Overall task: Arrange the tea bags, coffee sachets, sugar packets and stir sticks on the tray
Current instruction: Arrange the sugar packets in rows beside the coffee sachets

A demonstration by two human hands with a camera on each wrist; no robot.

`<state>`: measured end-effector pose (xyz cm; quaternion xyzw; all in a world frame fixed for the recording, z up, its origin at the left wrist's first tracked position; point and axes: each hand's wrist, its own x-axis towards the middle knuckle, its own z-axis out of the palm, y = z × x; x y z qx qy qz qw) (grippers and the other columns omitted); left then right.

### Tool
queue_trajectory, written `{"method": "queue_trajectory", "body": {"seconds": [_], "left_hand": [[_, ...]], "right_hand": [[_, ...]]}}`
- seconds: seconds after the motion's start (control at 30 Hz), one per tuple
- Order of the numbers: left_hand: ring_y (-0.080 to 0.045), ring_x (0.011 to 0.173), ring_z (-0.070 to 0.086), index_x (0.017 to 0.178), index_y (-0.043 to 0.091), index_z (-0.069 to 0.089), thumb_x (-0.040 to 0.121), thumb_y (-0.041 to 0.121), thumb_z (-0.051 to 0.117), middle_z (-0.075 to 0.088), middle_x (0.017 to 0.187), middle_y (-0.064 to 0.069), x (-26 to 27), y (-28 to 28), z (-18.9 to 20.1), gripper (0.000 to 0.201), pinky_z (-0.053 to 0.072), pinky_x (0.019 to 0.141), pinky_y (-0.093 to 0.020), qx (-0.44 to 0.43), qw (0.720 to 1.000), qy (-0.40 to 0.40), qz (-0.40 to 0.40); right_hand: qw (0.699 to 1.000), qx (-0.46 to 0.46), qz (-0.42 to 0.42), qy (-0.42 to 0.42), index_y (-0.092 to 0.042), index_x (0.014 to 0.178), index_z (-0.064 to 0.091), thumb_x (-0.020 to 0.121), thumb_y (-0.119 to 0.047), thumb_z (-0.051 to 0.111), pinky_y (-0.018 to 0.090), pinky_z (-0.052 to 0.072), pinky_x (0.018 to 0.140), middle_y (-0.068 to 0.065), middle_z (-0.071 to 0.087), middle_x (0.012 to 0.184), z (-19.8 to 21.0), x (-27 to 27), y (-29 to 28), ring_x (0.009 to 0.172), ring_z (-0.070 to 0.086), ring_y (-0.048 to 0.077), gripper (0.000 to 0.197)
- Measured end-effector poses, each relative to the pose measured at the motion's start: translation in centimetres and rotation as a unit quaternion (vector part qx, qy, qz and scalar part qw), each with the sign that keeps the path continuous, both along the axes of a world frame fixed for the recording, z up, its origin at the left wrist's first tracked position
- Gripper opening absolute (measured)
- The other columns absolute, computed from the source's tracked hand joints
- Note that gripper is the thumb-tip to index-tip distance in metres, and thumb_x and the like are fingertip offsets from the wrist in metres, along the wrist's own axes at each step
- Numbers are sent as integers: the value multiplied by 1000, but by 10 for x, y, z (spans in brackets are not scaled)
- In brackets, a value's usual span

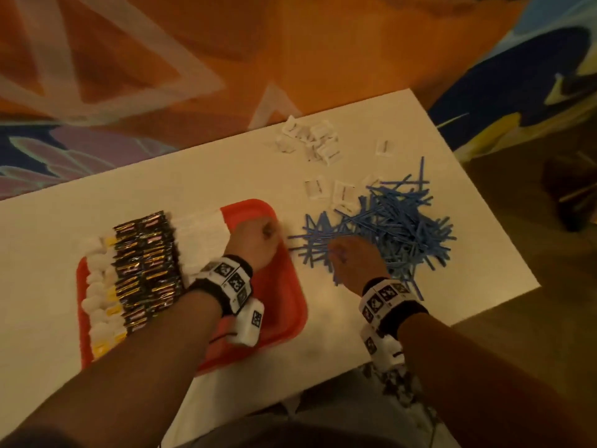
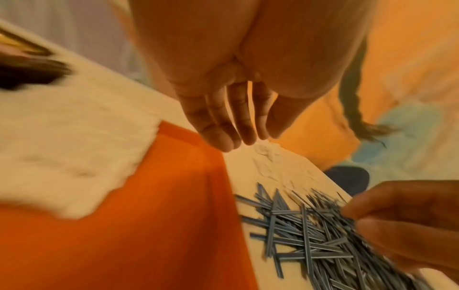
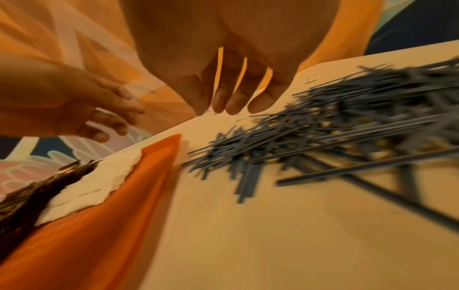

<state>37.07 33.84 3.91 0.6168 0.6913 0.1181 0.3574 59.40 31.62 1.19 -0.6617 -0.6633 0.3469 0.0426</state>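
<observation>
A red tray [image 1: 277, 305] holds rows of white and yellow tea bags [image 1: 100, 286], dark coffee sachets [image 1: 145, 263] and white sugar packets [image 1: 200, 234]. Its right part is bare. My left hand [image 1: 258, 240] hovers over that bare part near the far right rim, fingers [image 2: 223, 133] hanging loosely and holding nothing. A loose pile of blue stir sticks [image 1: 397, 227] lies on the table right of the tray. Over the pile's near left side is my right hand [image 1: 352, 260], its fingers [image 3: 233, 106] spread and loosely bent, with nothing in them.
Several loose white packets [image 1: 310, 140] lie scattered at the far side of the white table [image 1: 468, 279], some beside the stick pile. The table's right edge runs close behind the sticks. Patterned orange and blue carpet surrounds the table.
</observation>
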Motion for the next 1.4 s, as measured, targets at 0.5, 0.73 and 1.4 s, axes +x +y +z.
{"method": "queue_trajectory", "body": {"seconds": [0.5, 0.73, 1.4], "left_hand": [[-39, 139, 25, 157, 40, 12, 90, 43, 70, 20, 154, -12, 165, 164, -46, 89, 39, 109, -53, -58, 886, 284, -361], [-35, 136, 29, 153, 43, 30, 91, 41, 68, 27, 149, -9, 149, 161, -58, 72, 40, 108, -52, -44, 907, 259, -329], [-39, 133, 28, 151, 34, 39, 94, 8, 55, 23, 158, -11, 110, 144, -64, 65, 42, 105, -48, -18, 925, 247, -289]], "right_hand": [[997, 9, -75, 17, -26, 94, 69, 94, -24, 58, 21, 40, 86, -11, 58, 95, -21, 115, -9, 87, 43, 3, 12], [992, 48, -80, 84, -20, 99, 72, 91, -18, 64, 27, 48, 86, -5, 63, 96, -16, 104, -1, 83, 54, 10, 11], [991, 51, -67, 109, -20, 100, 72, 90, -20, 68, 21, 45, 75, -16, 48, 85, -13, 85, 5, 66, 48, 0, 11]]}}
